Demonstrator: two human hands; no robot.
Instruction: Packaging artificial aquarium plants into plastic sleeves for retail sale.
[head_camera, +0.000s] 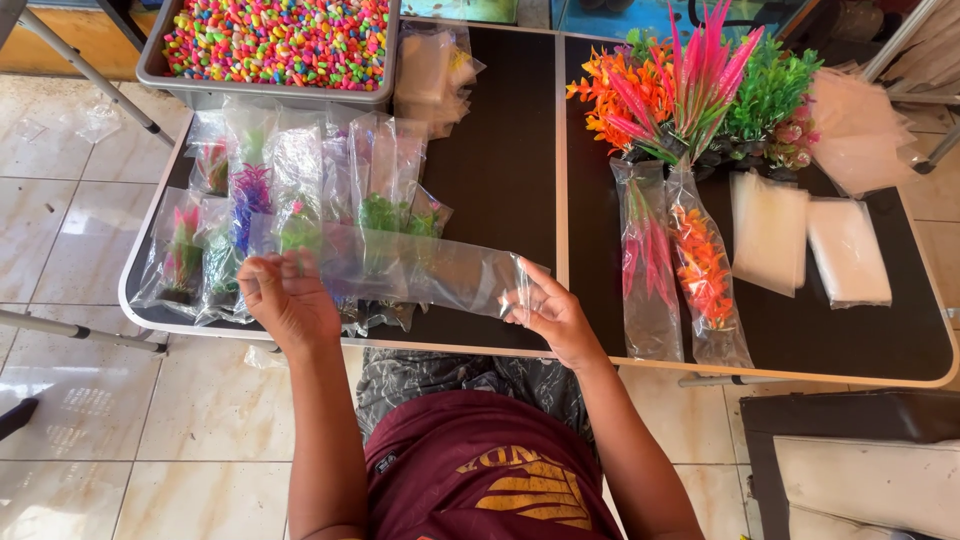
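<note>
Far left of the black surface (500, 150): bagged plastic plants (250, 220) in rows, below a grey tray of coloured pebbles (275, 40). Left hand (285, 300) grip pinched on one end of a long clear bag (400, 262), held level above the surface edge; right hand (550, 312) pinches the other end. Right: two bagged plants (680, 265), loose plastic plants (700, 90), flat stacks of clear bags (805, 240).

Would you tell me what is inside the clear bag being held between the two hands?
The clear bag, stretched between the left hand and right hand, looks empty. Bagged plastic plants on the table show through it; its ends are covered by the fingers.
</note>
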